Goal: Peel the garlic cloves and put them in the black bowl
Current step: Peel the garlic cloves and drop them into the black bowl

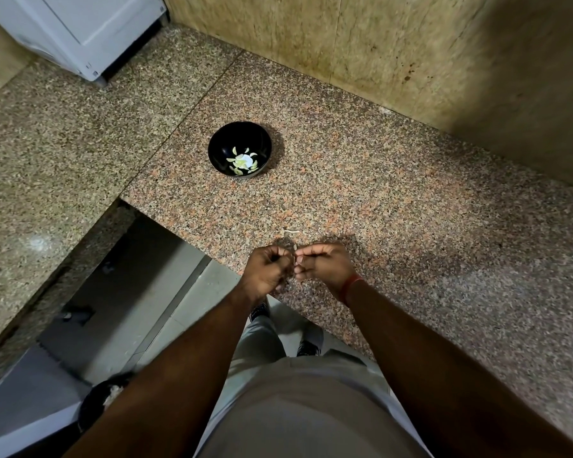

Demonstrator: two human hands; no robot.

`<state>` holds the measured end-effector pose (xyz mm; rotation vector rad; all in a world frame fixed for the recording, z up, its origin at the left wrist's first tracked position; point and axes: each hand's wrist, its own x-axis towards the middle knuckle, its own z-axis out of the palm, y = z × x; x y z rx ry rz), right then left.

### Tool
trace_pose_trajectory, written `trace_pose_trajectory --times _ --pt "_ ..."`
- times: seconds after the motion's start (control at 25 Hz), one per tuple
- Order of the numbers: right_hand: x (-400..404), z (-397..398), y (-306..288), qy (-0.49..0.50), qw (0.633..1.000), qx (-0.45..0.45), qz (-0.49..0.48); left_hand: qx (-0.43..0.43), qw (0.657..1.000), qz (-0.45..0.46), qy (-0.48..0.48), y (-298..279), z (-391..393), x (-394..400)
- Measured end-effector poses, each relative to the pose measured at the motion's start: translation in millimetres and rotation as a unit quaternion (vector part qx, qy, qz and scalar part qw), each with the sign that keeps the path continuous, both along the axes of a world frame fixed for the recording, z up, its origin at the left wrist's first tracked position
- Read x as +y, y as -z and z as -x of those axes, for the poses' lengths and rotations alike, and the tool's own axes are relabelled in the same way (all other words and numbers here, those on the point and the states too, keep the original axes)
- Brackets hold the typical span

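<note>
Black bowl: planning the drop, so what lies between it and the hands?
Head view: only a small pale peel scrap on the speckled granite counter.

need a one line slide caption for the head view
Both hands, left hand and right hand, pinch a garlic clove over the granite counter; peeled cloves sit in the black bowl.

A pale scrap (294,248) pinched between the curled fingers of the left hand (268,270) and right hand (325,264) is mostly hidden, too small to identify. The white appliance (80,31) is cut off by the top edge.
</note>
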<state>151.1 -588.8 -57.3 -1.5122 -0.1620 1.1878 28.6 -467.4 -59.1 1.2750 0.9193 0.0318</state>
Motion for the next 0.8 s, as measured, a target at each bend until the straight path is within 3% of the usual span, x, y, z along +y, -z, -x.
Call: trace_pose_trajectory --times 0.28,0.44,0.8 --pt "-1 0 0 0.028 0.999 0.033 -0.009 0.032 0.999 -0.008 -0.010 -6 -1 -3" --pt "-1 -1 0 0.055 0.997 0.055 -0.017 0.070 0.994 -0.066 -0.043 -6 -3 -4" --pt "3 1 10 0.066 0.997 0.033 0.020 0.074 0.978 -0.194 0.033 -12 -9 -9"
